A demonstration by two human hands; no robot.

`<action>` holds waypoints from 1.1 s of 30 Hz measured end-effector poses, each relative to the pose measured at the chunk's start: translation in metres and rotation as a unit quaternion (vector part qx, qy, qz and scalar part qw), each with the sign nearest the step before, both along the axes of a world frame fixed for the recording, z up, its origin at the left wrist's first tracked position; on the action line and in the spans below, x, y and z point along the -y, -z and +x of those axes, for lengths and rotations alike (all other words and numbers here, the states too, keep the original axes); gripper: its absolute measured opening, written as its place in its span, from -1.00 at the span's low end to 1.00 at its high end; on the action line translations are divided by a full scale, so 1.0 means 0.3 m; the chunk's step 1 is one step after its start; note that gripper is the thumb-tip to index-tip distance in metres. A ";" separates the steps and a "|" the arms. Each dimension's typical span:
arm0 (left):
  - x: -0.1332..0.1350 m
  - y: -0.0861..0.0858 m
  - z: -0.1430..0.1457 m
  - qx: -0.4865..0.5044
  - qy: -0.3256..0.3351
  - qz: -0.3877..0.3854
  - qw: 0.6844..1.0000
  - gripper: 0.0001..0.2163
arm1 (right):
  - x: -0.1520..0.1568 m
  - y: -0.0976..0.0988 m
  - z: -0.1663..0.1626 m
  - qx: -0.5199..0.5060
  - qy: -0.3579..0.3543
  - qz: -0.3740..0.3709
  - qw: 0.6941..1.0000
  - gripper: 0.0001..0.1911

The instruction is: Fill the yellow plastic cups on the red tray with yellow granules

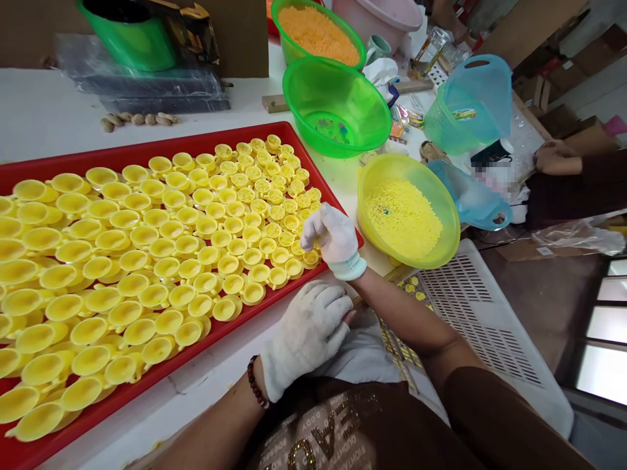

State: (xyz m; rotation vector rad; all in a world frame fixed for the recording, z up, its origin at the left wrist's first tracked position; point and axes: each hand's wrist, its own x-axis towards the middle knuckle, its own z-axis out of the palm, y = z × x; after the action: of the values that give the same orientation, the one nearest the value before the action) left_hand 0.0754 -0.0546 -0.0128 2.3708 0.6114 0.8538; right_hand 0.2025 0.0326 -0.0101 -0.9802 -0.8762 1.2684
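Rows of small yellow toy cups point(186, 245) fill a red tray point(161, 365); many at its right end have bits inside. My right hand point(336, 238), in a white glove, hovers at the tray's right end, over or beside the last cups. Its fingers are bent together, and anything between them is too small to make out. My left hand point(308, 333), also gloved, is at the tray's near edge with its fingers curled under; what they hold, if anything, is hidden. Right of my right hand stands a translucent yellow bowl point(448, 232) of yellow pellets.
Behind the tray are an empty-looking green basin point(337, 147) and another green basin point(279, 42) of orange pellets. Blue baskets point(482, 91) stand at right, near another person's hand point(556, 156). A white slotted crate point(529, 385) sits lower right. Peanuts point(140, 119) lie behind the tray.
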 end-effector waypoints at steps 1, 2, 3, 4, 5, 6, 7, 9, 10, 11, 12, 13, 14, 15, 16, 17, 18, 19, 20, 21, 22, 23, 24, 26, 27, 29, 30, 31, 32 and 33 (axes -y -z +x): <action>0.000 0.000 0.000 0.001 -0.002 0.002 1.000 -0.87 | -0.002 -0.015 0.002 -0.012 0.002 -0.011 1.000 -0.37; 0.000 0.000 0.001 0.002 -0.001 0.002 1.000 -0.86 | -0.006 -0.035 0.008 -0.024 0.005 -0.024 0.999 -0.34; 0.001 -0.001 0.001 0.000 0.001 -0.001 1.000 -0.85 | -0.011 -0.061 0.021 -0.038 0.010 -0.036 0.999 -0.31; 0.001 -0.002 0.002 -0.003 0.005 -0.007 1.000 -0.84 | -0.017 -0.091 0.042 -0.052 0.016 -0.046 0.997 -0.29; 0.002 -0.004 0.004 -0.009 0.012 -0.015 1.000 -0.84 | -0.025 -0.123 0.075 -0.064 0.022 -0.051 0.996 -0.27; 0.003 -0.006 0.005 -0.015 0.018 -0.025 0.999 -0.84 | -0.033 -0.153 0.120 -0.068 0.033 -0.050 0.996 -0.25; 0.004 -0.007 0.007 -0.023 0.023 -0.035 0.999 -0.84 | -0.041 -0.179 0.176 -0.058 0.048 -0.044 0.996 -0.25; 0.007 -0.008 0.010 -0.036 0.031 -0.051 0.998 -0.85 | -0.052 -0.212 0.313 0.017 0.092 -0.033 0.995 -0.29; 0.009 -0.007 0.012 -0.039 0.033 -0.055 0.997 -0.85 | -0.053 -0.217 0.386 0.088 0.115 -0.037 0.989 -0.34; 0.010 -0.005 0.014 -0.040 0.034 -0.057 0.997 -0.85 | -0.051 -0.213 0.455 0.181 0.130 -0.049 0.974 -0.40; 0.011 -0.002 0.015 -0.039 0.035 -0.057 0.997 -0.85 | -0.044 -0.202 0.516 0.292 0.133 -0.070 0.945 -0.47; 0.012 0.001 0.016 -0.039 0.036 -0.056 0.997 -0.84 | -0.033 -0.185 0.564 0.408 0.115 -0.092 0.901 -0.56; 0.012 0.004 0.017 -0.039 0.036 -0.054 0.997 -0.84 | -0.019 -0.164 0.597 0.514 0.078 -0.110 0.847 -0.65; 0.011 0.007 0.018 -0.040 0.037 -0.052 0.997 -0.84 | -0.002 -0.142 0.615 0.602 0.030 -0.120 0.789 -0.73; 0.010 0.010 0.018 -0.042 0.037 -0.051 0.997 -0.85 | 0.016 -0.121 0.619 0.663 -0.021 -0.124 0.738 -0.78; 0.008 0.012 0.018 -0.045 0.037 -0.050 0.997 -0.85 | 0.033 -0.103 0.612 0.699 -0.063 -0.125 0.701 -0.78; 0.005 0.014 0.017 -0.047 0.036 -0.049 0.997 -0.85 | 0.048 -0.089 0.599 0.718 -0.094 -0.127 0.678 -0.78; 0.003 0.014 0.016 -0.050 0.035 -0.047 0.997 -0.86 | 0.058 -0.080 0.583 0.724 -0.113 -0.132 0.667 -0.76; 0.000 0.014 0.016 -0.053 0.033 -0.046 0.997 -0.86 | 0.064 -0.076 0.569 0.723 -0.119 -0.139 0.666 -0.74; -0.002 0.013 0.015 -0.056 0.032 -0.045 0.997 -0.86 | 0.064 -0.074 0.558 0.716 -0.120 -0.144 0.673 -0.73; -0.003 0.012 0.015 -0.060 0.030 -0.045 0.997 -0.86 | 0.060 -0.076 0.554 0.704 -0.116 -0.148 0.685 -0.70; -0.004 0.011 0.016 -0.063 0.030 -0.045 0.997 -0.86 | 0.052 -0.079 0.557 0.682 -0.107 -0.152 0.707 -0.67; -0.005 0.010 0.016 -0.066 0.030 -0.045 0.996 -0.86 | 0.041 -0.082 0.565 0.633 -0.088 -0.167 0.751 -0.64; -0.005 0.010 0.018 -0.067 0.032 -0.043 0.996 -0.86 | 0.015 -0.090 0.596 0.469 -0.036 -0.225 0.853 -0.65; -0.005 0.010 0.018 -0.065 0.033 -0.041 0.996 -0.86 | 0.002 -0.095 0.616 0.384 -0.014 -0.254 0.888 -0.68; -0.004 0.011 0.018 -0.062 0.032 -0.039 0.997 -0.85 | -0.022 -0.107 0.652 0.227 0.020 -0.294 0.928 -0.74; -0.003 0.012 0.018 -0.061 0.031 -0.038 0.997 -0.84 | -0.033 -0.115 0.665 0.160 0.036 -0.306 0.938 -0.74; -0.003 0.013 0.017 -0.061 0.030 -0.038 0.997 -0.84 | -0.043 -0.126 0.672 0.095 0.054 -0.314 0.943 -0.74; -0.002 0.014 0.016 -0.063 0.029 -0.038 0.997 -0.84 | -0.051 -0.140 0.671 0.017 0.075 -0.319 0.945 -0.72; -0.002 0.015 0.016 -0.064 0.029 -0.038 0.997 -0.84 | -0.057 -0.156 0.661 -0.055 0.092 -0.317 0.942 -0.71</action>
State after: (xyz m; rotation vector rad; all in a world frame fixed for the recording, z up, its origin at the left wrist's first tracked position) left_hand 0.0803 -0.0540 -0.0172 2.3756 0.6126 0.6457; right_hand 0.4007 0.0498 0.0367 -1.4389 -0.2661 1.4557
